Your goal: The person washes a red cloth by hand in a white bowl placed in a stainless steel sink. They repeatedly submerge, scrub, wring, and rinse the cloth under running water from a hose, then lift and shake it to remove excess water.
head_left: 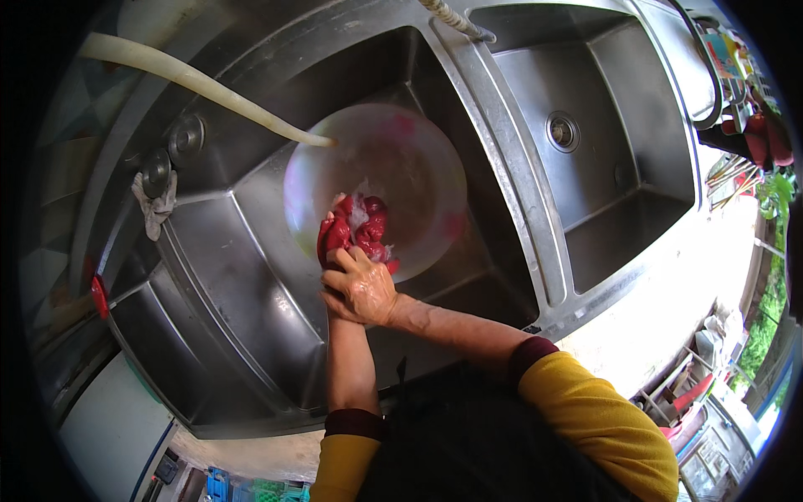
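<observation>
Glossy deep-red lumps with whitish translucent bits among them lie bunched together over the near left part of a round, see-through basin with pink patches. I cannot tell their exact kind. My left hand is mostly hidden under and beside the lumps, with a few fingertips showing at their far left edge; it appears to clasp them. Crossing over my left wrist, my right hand is wet, its fingers curled and pressed against the near edge of the red lumps. Water seems to stand in the basin.
A pale hose runs in from the upper left and ends over the basin. The basin sits in a steel sink; a second sink bowl with a drain lies to the right. A grey rag hangs at the left.
</observation>
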